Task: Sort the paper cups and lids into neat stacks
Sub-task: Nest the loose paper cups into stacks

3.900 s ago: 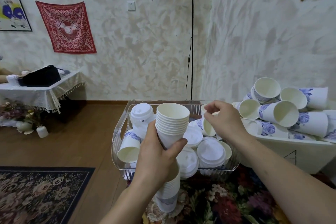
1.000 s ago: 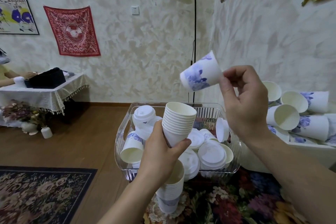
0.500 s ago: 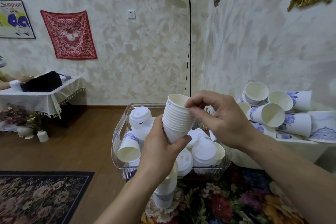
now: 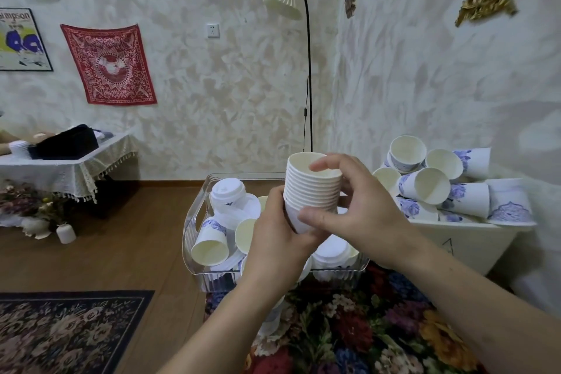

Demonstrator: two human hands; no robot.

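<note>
A tall nested stack of white paper cups (image 4: 309, 191) is held up over a clear plastic bin (image 4: 194, 222). My left hand (image 4: 277, 247) grips the stack around its lower part. My right hand (image 4: 355, 209) wraps the upper cups, thumb across the front and fingers over the rim. Inside the bin lie loose cups (image 4: 209, 247) and white lids (image 4: 227, 191), partly hidden behind my hands. More cups with blue flower prints (image 4: 431, 188) are piled on a white box at the right.
The bin sits on a flowered cloth (image 4: 349, 328). A floor lamp (image 4: 306, 70) stands behind the bin. On the left are a wooden floor, a dark rug (image 4: 60, 331) and a side table with a lace cloth (image 4: 69, 170). The right wall is close.
My right hand lifted a flower-print cup from the bin, dropped it into the top of the stack, and now closes around the upper cups. The left hand has kept its hold.
</note>
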